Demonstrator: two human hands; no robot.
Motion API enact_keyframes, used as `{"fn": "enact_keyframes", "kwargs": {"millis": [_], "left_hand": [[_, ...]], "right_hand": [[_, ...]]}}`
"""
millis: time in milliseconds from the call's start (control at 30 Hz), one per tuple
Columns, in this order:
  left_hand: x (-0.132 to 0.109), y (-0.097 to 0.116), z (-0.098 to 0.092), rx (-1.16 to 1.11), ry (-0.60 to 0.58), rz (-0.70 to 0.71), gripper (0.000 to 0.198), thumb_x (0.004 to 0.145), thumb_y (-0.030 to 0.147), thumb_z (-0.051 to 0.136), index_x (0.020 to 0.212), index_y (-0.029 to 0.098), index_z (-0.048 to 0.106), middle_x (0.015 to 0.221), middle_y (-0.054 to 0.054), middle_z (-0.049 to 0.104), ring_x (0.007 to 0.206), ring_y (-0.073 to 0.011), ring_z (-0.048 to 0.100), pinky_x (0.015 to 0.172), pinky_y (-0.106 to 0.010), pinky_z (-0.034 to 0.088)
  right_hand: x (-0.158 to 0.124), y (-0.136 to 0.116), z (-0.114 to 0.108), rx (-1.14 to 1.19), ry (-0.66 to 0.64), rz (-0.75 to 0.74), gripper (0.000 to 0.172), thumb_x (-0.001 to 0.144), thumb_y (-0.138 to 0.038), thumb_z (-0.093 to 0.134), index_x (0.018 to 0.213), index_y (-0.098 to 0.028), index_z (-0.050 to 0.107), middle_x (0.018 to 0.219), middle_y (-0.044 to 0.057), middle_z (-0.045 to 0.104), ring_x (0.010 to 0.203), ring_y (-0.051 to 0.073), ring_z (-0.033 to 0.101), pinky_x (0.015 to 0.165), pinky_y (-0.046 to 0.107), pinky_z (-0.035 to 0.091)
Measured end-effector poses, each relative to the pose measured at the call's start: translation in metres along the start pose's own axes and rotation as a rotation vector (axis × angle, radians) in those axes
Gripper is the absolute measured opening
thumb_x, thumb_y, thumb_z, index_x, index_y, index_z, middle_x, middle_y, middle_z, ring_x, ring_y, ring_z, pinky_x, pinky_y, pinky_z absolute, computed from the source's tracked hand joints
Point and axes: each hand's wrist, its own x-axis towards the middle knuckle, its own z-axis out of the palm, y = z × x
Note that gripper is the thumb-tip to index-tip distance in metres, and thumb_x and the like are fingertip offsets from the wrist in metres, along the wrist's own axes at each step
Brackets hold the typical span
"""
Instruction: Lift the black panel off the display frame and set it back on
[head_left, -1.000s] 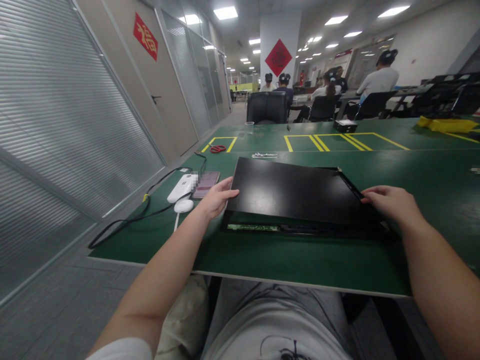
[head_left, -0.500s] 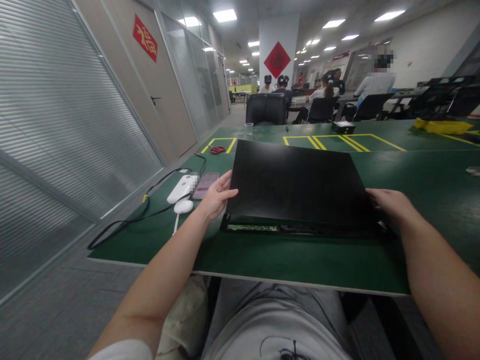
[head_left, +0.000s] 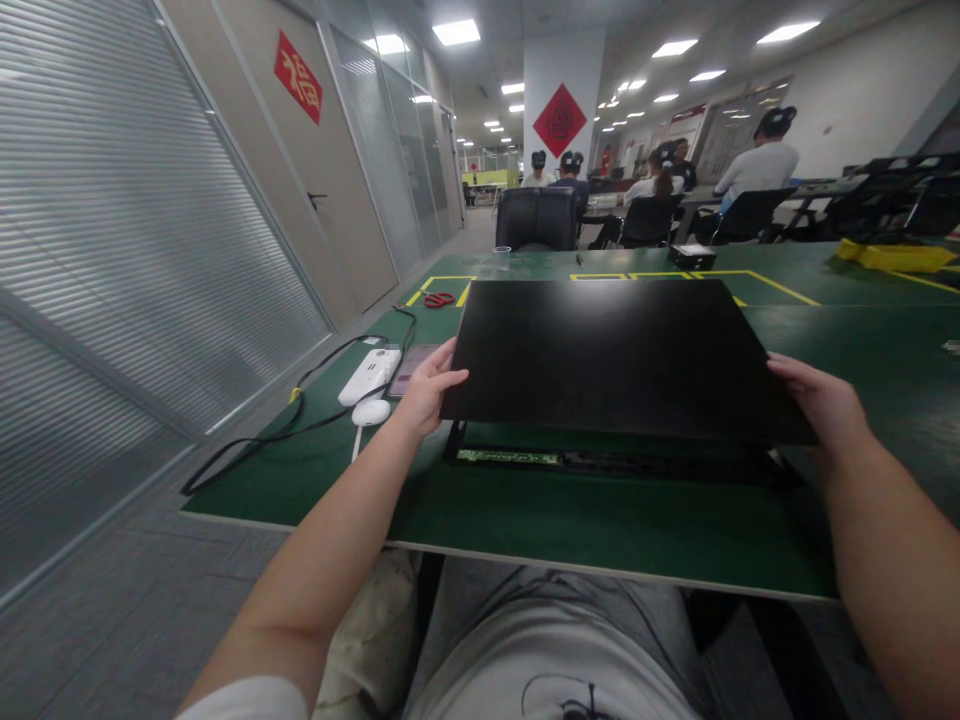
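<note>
A flat black display panel is held up in front of me between both hands. My left hand grips its left edge, thumb on the front face and fingers behind. At the right edge, my right hand is closed on the panel, its fingers partly hidden. Beneath the panel a black frame lies on the green table. Along the near side of that frame shows a green circuit board strip. Most of the frame is covered by the panel.
To the left lie a white power strip, a white oval case, a phone and a black cable. Farther back are red scissors, a clear cup, a small black box and a yellow item. People sit beyond.
The panel has lifted at its right side and now sits more level, apart from the frame. My right hand has moved up and to the right with it.
</note>
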Motion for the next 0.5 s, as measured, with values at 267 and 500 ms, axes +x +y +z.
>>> {"fn": "enact_keyframes", "kwargs": {"millis": [267, 500], "left_hand": [[-0.002, 0.004, 0.005, 0.010, -0.018, -0.020, 0.074, 0.064, 0.023, 0.081, 0.136, 0.017, 0.064, 0.127, -0.009, 0.074, 0.118, -0.0301, 0.069, 0.101, -0.038, 0.053], [-0.004, 0.006, 0.005, 0.047, -0.038, -0.062, 0.077, 0.065, 0.028, 0.081, 0.138, 0.016, 0.063, 0.117, -0.010, 0.078, 0.105, -0.0300, 0.073, 0.083, -0.034, 0.056]], "right_hand": [[-0.025, -0.024, 0.004, 0.134, -0.025, 0.116, 0.043, 0.087, -0.054, 0.042, 0.086, -0.022, 0.071, 0.086, 0.014, 0.071, 0.092, 0.034, 0.070, 0.084, 0.054, 0.055], [-0.018, -0.015, 0.004, 0.100, 0.075, 0.020, 0.033, 0.077, -0.050, 0.059, 0.083, -0.021, 0.074, 0.083, 0.012, 0.070, 0.091, 0.034, 0.070, 0.077, 0.053, 0.058]]}}
